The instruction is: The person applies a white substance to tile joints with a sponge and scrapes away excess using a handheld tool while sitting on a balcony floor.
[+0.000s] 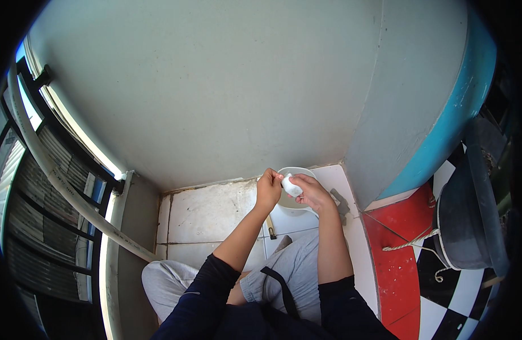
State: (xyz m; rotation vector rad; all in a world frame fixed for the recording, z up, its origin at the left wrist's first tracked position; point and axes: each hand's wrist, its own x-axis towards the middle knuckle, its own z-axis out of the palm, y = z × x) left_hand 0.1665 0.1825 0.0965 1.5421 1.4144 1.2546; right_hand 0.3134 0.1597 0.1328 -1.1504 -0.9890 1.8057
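My right hand (313,193) wraps around a smooth, white, rounded lump (291,185); its exact kind cannot be made out. My left hand (267,188) is closed in a pinch right beside the lump, its fingertips close to the lump's upper left edge. What that pinch holds, if anything, is too small to tell. Both hands are above a white bucket (299,170) that stands against the wall, and they hide part of its opening. A slim yellowish tool with a dark end (271,228) lies on the tiles below my left hand.
A grey, flat, irregular piece (341,205) rests right of the bucket. White tiles (210,209) meet the grey wall (227,90). Leftward are a black metal railing (51,207) and a pale pipe (74,198). On the right, a large black pot (468,209) with rope stands near red tiles (388,243).
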